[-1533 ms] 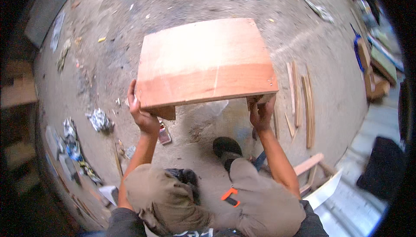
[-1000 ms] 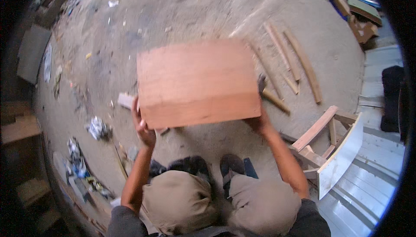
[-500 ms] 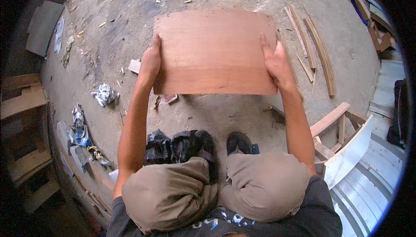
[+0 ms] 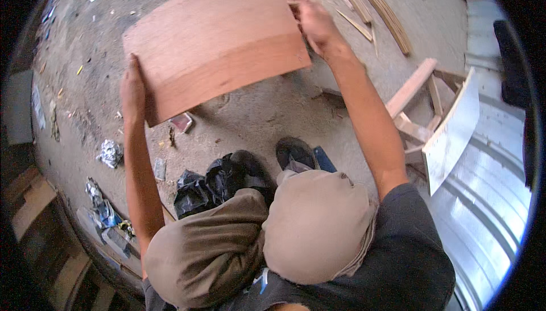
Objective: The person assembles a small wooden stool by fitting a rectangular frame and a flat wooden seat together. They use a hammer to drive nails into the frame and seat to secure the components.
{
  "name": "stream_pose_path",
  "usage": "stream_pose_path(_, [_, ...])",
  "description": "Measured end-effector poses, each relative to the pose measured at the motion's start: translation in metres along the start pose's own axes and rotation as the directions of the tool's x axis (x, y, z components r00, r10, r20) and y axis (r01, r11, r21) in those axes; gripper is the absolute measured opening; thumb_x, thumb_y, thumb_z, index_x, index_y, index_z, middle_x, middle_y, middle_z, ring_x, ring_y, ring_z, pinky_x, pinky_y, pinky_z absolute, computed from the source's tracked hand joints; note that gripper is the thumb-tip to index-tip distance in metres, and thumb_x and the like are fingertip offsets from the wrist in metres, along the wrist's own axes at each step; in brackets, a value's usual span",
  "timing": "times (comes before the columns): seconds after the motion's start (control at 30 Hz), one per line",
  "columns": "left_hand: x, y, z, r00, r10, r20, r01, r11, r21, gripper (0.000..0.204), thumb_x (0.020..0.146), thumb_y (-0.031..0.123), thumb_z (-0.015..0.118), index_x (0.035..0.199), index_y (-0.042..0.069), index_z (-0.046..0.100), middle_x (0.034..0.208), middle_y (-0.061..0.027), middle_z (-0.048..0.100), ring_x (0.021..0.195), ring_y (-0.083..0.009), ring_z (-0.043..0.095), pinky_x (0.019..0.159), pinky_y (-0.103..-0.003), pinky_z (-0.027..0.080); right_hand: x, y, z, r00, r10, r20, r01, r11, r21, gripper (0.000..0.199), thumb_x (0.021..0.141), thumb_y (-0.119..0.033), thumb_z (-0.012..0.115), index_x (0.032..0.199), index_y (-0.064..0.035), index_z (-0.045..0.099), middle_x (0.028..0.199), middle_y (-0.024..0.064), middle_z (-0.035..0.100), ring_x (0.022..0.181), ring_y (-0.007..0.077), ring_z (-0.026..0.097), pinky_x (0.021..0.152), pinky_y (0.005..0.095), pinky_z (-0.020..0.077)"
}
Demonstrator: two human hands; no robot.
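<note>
A reddish-brown wooden board, flat and roughly rectangular, is held out above the floor beyond my knees. My left hand is closed on its left edge, the thumb lying along the top face. At the opposite edge is my right hand, its fingers close against the board's side. Motion smears those fingers, so their grip cannot be made out. The board sits slanted, its right end farther away than its left.
Long wood strips lie on the concrete floor at far right. A wooden frame with a white panel stands by corrugated metal sheeting. Crumpled foil and black plastic lie at left, near my shoes.
The board has shifted left and away and turned, its right end swinging farther out. My right hand has moved away from me, its thumb no longer lying flat on the top face. My view has turned too.
</note>
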State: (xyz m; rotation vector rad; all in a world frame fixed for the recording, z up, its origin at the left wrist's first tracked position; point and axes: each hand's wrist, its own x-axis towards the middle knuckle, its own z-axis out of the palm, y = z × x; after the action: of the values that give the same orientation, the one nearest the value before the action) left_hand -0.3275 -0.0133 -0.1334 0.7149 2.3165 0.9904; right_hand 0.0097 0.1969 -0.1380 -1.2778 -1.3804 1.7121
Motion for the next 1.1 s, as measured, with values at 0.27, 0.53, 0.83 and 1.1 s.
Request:
stream_pose_path(0.27, [-0.048,-0.022,-0.021,0.938,0.192,-0.289,-0.253,0.949,-0.188,0.052,0.098,0.039,0.048,0.132,-0.001,0.047,0.130,-0.0140,0.053,0.120,-0.0236,0.050,0.102,-0.042,0.037,-0.102,0.125,-0.143,0.935,-0.352,0.053,0.256,0.562,-0.787,0.031,0.086,-0.017,0.066,0.113,-0.0025,0.060,0.110,0.0155,0.063,0.097,0.0298,0.063,0.085,0.0419,0.0504])
stream_pose_path(0.53, [-0.164,-0.005,0.051,0.523,0.839,-0.152,-0.846,0.489,-0.211,0.029,0.085,-0.008,0.058,0.113,0.000,0.056,0.110,-0.0158,0.061,0.099,-0.0273,0.061,0.090,-0.037,0.046,-0.138,0.135,-0.150,0.934,-0.251,0.254,0.304,0.184,-0.935,0.029,0.077,-0.008,0.071,0.104,-0.0020,0.066,0.099,0.0179,0.064,0.099,0.0368,0.059,0.089,0.0455,0.0442])
stream_pose_path(0.83, [-0.207,0.011,0.142,0.733,0.482,0.480,-0.288,0.860,-0.422,0.037,0.094,0.024,0.060,0.121,-0.002,0.056,0.119,-0.0206,0.062,0.113,-0.0304,0.059,0.096,-0.038,0.046,-0.160,0.017,-0.040,0.899,-0.298,0.320,0.434,0.699,-0.568,0.023,0.082,-0.006,0.071,0.102,0.0032,0.067,0.091,0.0159,0.070,0.081,0.0239,0.068,0.073,0.0324,0.0517])
stream_pose_path(1.1, [-0.199,0.041,0.163,0.688,0.457,0.564,-0.006,0.781,-0.625,0.031,0.104,0.024,0.045,0.114,-0.002,0.057,0.091,-0.0040,0.060,0.086,-0.0118,0.056,0.080,-0.028,0.047,-0.173,0.013,-0.023,0.987,-0.097,0.126,0.105,0.993,-0.057,0.023,0.087,-0.011,0.072,0.103,0.0044,0.068,0.091,0.0072,0.071,0.080,0.0109,0.064,0.071,0.0256,0.0519])
